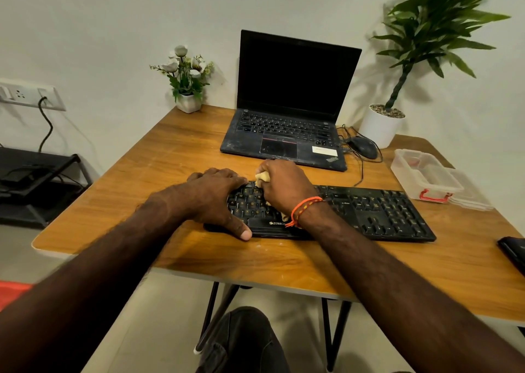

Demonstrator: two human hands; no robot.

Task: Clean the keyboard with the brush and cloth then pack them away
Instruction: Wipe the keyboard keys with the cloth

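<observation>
A black keyboard (377,210) lies across the wooden table (176,157) in front of me. My left hand (216,196) grips its left end, fingers over the far edge and thumb on the near edge. My right hand (284,185) holds a bunched pale yellow cloth (262,177) and presses it onto the keys left of the middle. Most of the cloth is hidden under the hand. No brush is visible.
An open black laptop (287,108) stands behind the keyboard, a wired mouse (363,147) to its right. A clear plastic box (426,174) with red clips and its lid (471,193) sit at the right. Two potted plants stand at the back. A dark object (514,253) lies at the right edge.
</observation>
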